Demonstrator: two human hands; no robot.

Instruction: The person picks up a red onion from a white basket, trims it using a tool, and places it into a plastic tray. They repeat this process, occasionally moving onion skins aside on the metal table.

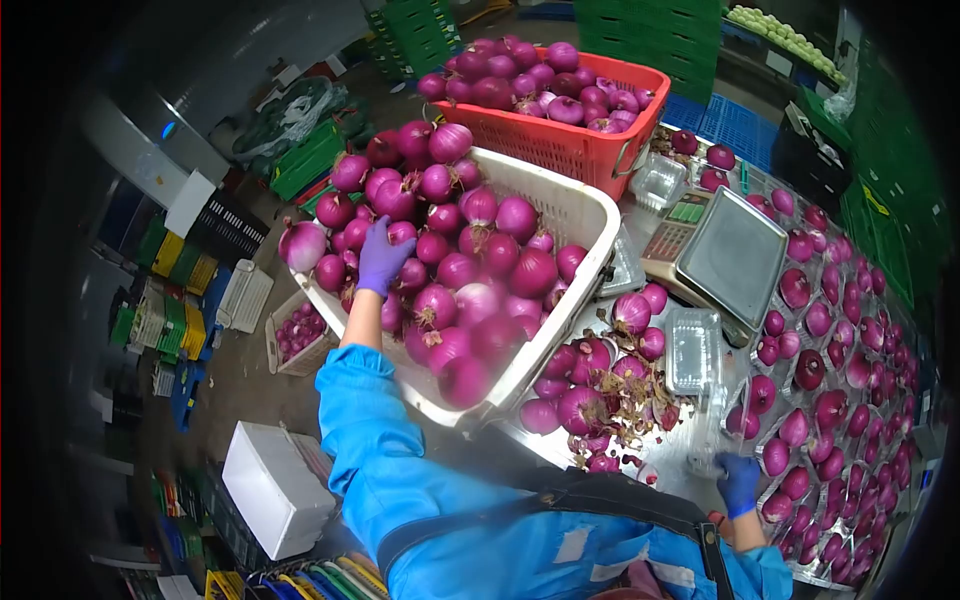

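My left hand (383, 258), in a purple glove, reaches into a white crate (590, 215) heaped with red onions. Its fingers and thumb are closed around a red onion (402, 232) near the crate's left side. Low on the right, my right hand (738, 485), gloved too, pinches the near end of a clear plastic container (708, 435) over the metal table. Several loose red onions (583, 410) lie between the crate and that container, among dry peelings (640, 420).
A red crate (600, 150) full of onions stands behind the white one. A weighing scale (730, 255) and an empty clear tray (692, 350) sit on the table. Packed onions (830, 410) cover its right side. A white box (275, 490) stands at lower left.
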